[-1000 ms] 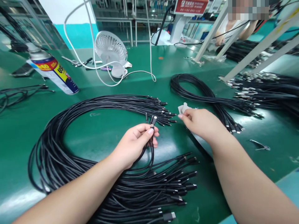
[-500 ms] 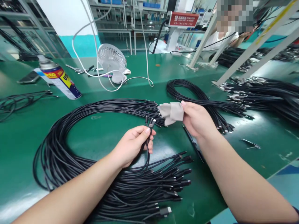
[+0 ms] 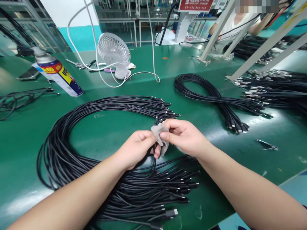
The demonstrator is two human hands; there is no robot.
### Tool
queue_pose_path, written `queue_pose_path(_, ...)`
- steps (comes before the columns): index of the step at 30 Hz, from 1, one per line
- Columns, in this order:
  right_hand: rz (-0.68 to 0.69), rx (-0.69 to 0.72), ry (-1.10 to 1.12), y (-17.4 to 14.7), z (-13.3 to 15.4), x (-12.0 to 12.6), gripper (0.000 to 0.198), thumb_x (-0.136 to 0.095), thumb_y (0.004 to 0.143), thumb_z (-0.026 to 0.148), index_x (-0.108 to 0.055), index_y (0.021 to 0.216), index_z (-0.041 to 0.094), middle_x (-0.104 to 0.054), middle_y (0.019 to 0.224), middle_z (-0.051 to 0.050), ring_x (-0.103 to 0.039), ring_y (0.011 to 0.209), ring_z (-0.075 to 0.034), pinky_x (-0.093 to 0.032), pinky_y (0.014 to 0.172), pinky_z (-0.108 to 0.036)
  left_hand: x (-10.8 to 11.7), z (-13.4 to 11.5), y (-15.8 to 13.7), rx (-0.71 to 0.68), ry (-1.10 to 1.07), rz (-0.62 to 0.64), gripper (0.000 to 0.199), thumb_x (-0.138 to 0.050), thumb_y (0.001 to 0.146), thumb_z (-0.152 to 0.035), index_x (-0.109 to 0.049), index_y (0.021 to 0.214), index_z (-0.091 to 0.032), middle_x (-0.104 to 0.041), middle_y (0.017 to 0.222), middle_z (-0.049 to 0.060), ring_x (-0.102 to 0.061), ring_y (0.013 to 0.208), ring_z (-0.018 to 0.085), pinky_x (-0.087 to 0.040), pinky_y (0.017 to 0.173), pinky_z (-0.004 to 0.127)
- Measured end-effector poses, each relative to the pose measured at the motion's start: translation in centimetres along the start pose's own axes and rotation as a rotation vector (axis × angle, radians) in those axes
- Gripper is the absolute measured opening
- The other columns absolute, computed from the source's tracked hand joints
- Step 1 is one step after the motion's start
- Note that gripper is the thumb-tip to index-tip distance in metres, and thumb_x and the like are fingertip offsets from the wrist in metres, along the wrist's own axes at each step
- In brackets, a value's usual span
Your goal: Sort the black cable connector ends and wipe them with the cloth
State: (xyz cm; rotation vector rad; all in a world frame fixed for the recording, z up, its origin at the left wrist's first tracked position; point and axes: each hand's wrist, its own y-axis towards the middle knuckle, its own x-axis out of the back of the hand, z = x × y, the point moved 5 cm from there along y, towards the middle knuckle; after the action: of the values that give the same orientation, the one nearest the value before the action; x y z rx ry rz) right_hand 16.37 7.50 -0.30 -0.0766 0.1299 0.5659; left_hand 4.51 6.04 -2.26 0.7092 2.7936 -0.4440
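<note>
My left hand [image 3: 140, 147] is closed around a few black cables, their plug ends [image 3: 157, 120] standing up above my fingers. With thumb and fingers, my right hand [image 3: 183, 135] pinches a small grey cloth [image 3: 160, 132] that wraps the cables just below those plugs. The two hands almost meet, and the cloth partly hides the held plugs. Around and beneath them curves a large bundle of black cables [image 3: 59, 137], with one set of ends behind my hands and another set of plugs [image 3: 182, 191] fanned out nearer to me.
A spray can [image 3: 59, 73] stands back left, near a small white fan [image 3: 114, 51] with its white cord. At right lie a smaller cable coil [image 3: 203, 86], tweezers [image 3: 267, 144] and more cable bundles [image 3: 283, 89]. Slanted metal legs [image 3: 254, 44] stand there. Another person [image 3: 236, 19] sits across.
My right hand has moved left and down, bringing the grey cloth onto the cables in my left hand. My left hand keeps its grip. The view has tilted slightly down.
</note>
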Motion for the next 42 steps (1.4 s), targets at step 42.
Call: queue_pose_path(42,0.053,0.037,-0.358,-0.1,0.9,1.0,0.026,-0.063,0.087,0.043,-0.058,0.081,0.018,-0.060,0.069,0.001,-0.058,0.064,-0.012,-0.046,0.058,-0.024,-0.1,0.5,-0.2,0.168,-0.048,0.014,0.038,-0.075,0.073,-0.050,-0.066,0.075,-0.014,-0.064,0.054,0.001,-0.059,0.048,0.011,-0.040,0.051,0.022)
